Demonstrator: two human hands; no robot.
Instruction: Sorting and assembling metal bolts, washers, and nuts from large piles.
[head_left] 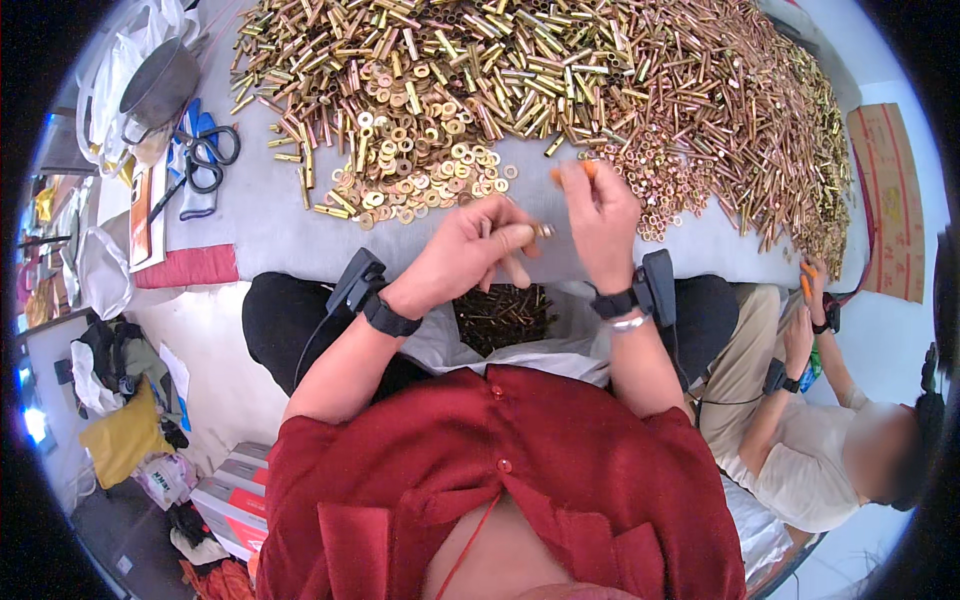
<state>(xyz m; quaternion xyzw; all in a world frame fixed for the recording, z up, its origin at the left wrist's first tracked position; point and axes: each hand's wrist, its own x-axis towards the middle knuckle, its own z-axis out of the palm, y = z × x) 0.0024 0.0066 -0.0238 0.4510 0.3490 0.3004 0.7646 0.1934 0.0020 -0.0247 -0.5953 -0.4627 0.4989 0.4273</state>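
My left hand is closed in front of the table edge, pinching a small brass-coloured metal piece whose end shows past the thumb. My right hand is beside the heap of small nuts, its fingertips together. Orange finger covers show at those fingertips; anything between them is hidden. Beyond my left hand lies a pile of flat brass-coloured washers. Behind both piles spreads a large heap of metal tubes. Below my hands, a white bag holds dark metal parts.
Black-handled scissors, a blue-and-grey cloth and a dark pan sit at the table's left. At right, a co-worker reaches toward the heap. A cardboard piece lies beyond; boxes stand lower left.
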